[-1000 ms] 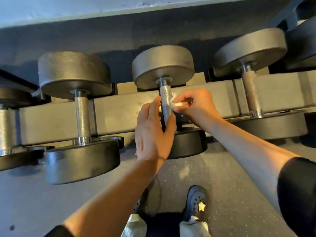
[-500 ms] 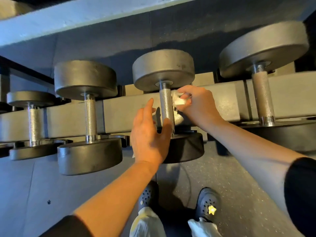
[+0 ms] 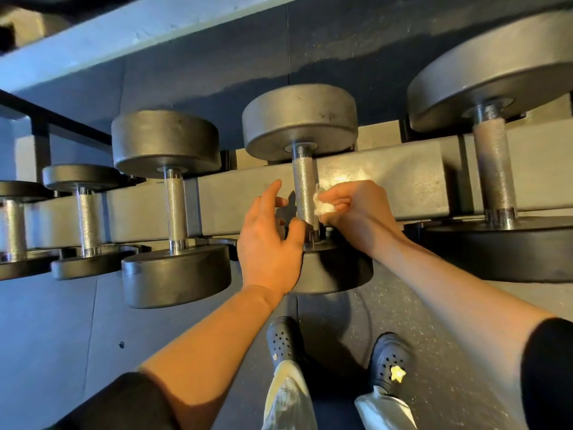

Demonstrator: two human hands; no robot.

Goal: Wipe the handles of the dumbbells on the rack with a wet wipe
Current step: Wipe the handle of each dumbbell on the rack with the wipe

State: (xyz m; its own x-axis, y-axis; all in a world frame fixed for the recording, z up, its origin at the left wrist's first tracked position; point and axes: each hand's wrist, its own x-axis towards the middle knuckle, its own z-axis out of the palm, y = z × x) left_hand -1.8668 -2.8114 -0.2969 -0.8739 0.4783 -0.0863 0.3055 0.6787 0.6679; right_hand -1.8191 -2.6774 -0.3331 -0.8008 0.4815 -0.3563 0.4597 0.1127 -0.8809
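Dumbbell handle [image 3: 305,193] has wet wipe [image 3: 322,207] pinched against it by right hand [image 3: 356,209], left hand [image 3: 269,243] fingers [image 3: 274,190] spread, holding nothing; balled wipe may miss handle's far side.

Gym: dumbbells [image 3: 175,209] racked on rack [image 3: 387,187], speckled rubber floor [image 3: 434,321].

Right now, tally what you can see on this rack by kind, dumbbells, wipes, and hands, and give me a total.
Dumbbells: 5
Wet wipe: 1
Hands: 2, left hand, right hand
Total: 8
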